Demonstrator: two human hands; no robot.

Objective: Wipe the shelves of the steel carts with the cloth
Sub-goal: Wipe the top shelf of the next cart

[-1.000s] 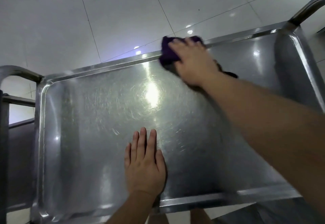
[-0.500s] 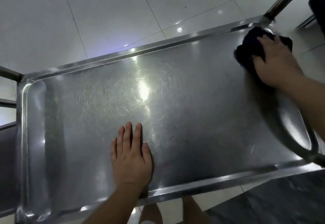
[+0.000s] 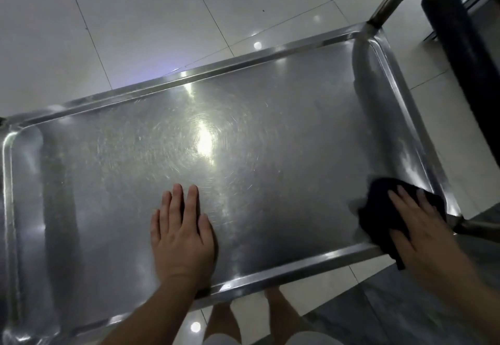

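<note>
Two hands on one shelf [image 3: 270, 133] of the steel cart, seen only from the head camera. Right hand [image 3: 422, 225] laid flat, fingers straight, pressing the dark cloth [image 3: 378, 209] down into the shelf's near right corner, clenched round nothing, a palm-and-finger press rather than a grasp; cloth bunched beneath and ahead of the fingers, one tail hanging over the near rim [image 3: 311, 260] just below the wrist. Left hand [image 3: 184, 233] well apart from that press, spread open and flat on bare steel by the near rim, fingers together and pointing away, likely steadying the cart. To do this pass well: keep even pressure through the whole palm, drive the cloth tight into the curved corner where rim meets shelf, overlap each stroke toward the steadying hand, and avoid letting the loose tail drag off the edge. Padded cart handle [image 3: 460, 55] beyond the cloth, untouched.
</note>
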